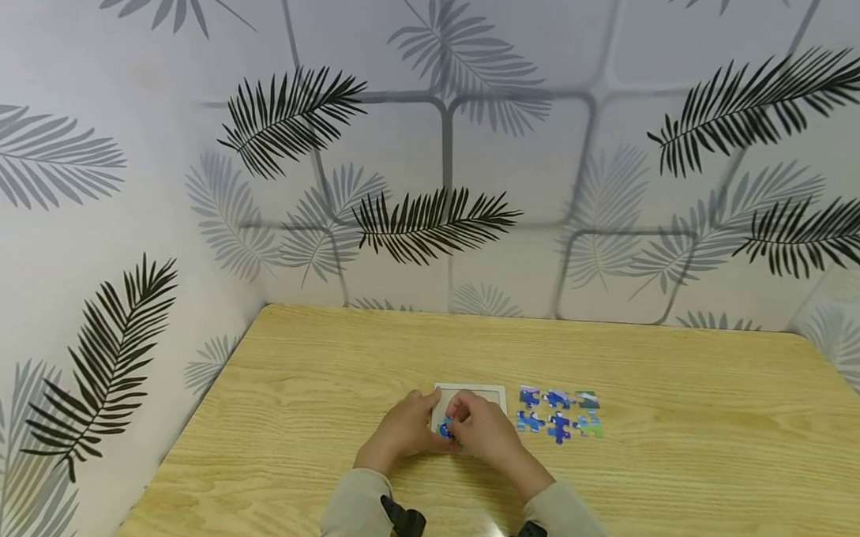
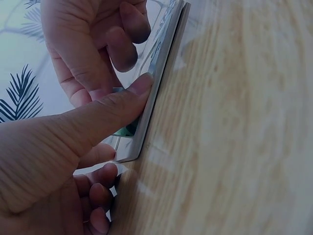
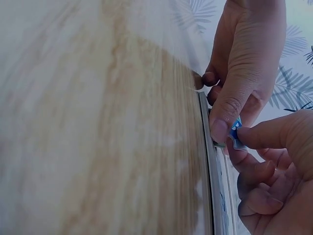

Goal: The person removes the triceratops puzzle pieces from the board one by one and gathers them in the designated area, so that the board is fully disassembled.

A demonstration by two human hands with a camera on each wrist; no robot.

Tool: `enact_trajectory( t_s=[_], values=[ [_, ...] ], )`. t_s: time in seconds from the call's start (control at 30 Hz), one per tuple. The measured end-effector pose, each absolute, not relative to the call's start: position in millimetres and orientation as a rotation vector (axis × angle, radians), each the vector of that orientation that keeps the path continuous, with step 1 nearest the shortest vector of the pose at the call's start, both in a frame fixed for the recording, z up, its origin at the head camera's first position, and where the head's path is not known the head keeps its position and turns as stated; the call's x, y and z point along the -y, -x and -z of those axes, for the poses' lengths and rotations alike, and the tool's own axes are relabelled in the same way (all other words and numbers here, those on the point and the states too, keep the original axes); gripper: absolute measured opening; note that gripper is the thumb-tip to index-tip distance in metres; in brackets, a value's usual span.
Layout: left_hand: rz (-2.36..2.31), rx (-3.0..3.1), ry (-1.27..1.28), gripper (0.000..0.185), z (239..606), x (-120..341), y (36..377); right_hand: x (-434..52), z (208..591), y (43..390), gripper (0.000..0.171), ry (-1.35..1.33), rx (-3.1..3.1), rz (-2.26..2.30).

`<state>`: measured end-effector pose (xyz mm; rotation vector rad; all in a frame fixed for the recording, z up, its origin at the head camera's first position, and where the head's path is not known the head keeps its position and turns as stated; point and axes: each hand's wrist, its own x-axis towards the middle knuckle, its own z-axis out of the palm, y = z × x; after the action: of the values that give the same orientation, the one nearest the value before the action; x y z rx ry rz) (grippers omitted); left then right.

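Observation:
A shallow white-rimmed puzzle tray (image 1: 473, 385) lies flat on the table between both hands. My left hand (image 1: 405, 427) grips its near left corner, the thumb lying over the near rim and the other fingers bent beside the corner. In the right wrist view, my right hand (image 3: 274, 171) pinches a blue jigsaw piece (image 3: 235, 132) between thumb and index finger. That piece is tilted, close over the tray and right at the left thumb. Under the left thumb, a dark green patch (image 2: 129, 128) shows inside the tray corner. The fingers hide much of the tray's near side.
Right of the tray, several loose jigsaw pieces (image 1: 559, 428) in blue, purple and green lie in two rows. The wood-grain table (image 1: 691, 417) meets a leaf-patterned wall (image 1: 515, 265) at its back edge. Black wrist cameras (image 1: 408, 526) sit on both sleeves.

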<state>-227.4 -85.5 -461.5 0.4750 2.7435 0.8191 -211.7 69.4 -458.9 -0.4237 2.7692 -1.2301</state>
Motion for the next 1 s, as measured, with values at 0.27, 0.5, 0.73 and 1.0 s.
enact_trajectory(
  t_s=[0.27,0.5,0.73,1.0],
  values=[
    [-0.819,-2.741,-0.472,0.093,459.0,84.4,226.4,-71.2,458.8,213.7,0.007,0.339,-2.713,1.427],
    [-0.831,-2.711,-0.406,0.095,457.2,83.3,225.9,-84.0,453.7,217.1,0.007,0.197,-2.674,1.571],
    [-0.816,-2.723,-0.388,0.095,460.7,80.8,227.7,-117.2,446.5,212.1,0.005,0.107,-2.718,1.498],
    [-0.817,-2.728,-0.404,0.095,461.9,82.0,228.1,-154.8,454.3,206.6,0.006,0.084,-2.746,1.407]
  ],
)
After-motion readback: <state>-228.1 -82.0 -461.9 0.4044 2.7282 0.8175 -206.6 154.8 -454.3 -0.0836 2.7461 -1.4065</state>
